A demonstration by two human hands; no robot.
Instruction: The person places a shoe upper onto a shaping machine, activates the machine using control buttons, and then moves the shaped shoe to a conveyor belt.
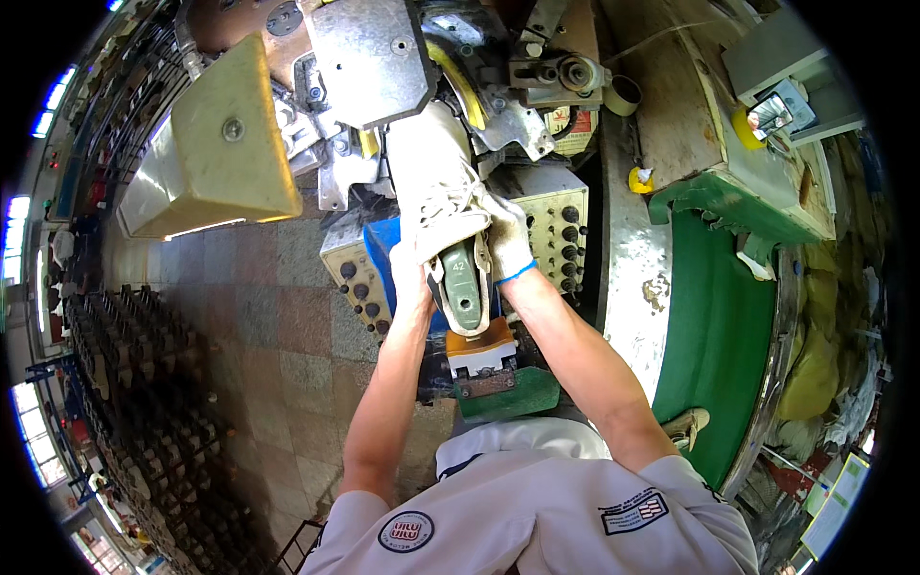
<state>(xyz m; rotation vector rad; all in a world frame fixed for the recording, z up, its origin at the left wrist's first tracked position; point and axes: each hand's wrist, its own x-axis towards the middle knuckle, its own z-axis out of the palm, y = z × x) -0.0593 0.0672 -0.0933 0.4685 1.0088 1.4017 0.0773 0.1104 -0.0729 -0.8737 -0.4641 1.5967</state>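
A white lace-up shoe upper (426,158) is stretched over a dark green shoe last (463,287). Its toe end points away from me, under the metal head (374,57) of a machine, and its heel end faces me. My left hand (409,268) is closed on the left side of the shoe near the heel; bright light washes out part of its fingers. On the right side, my right hand (510,235), in a white glove with a blue cuff, grips the shoe by the laces. Just below the heel sits an orange-brown pad (484,337) on the machine.
Panels with black knobs (551,225) flank the shoe. A large cream machine cover (225,144) juts out at upper left. To the right runs a green conveyor belt (714,345) with a shoe (688,424) on it. Dark racks (144,393) stand at left; a phone (770,115) is at upper right.
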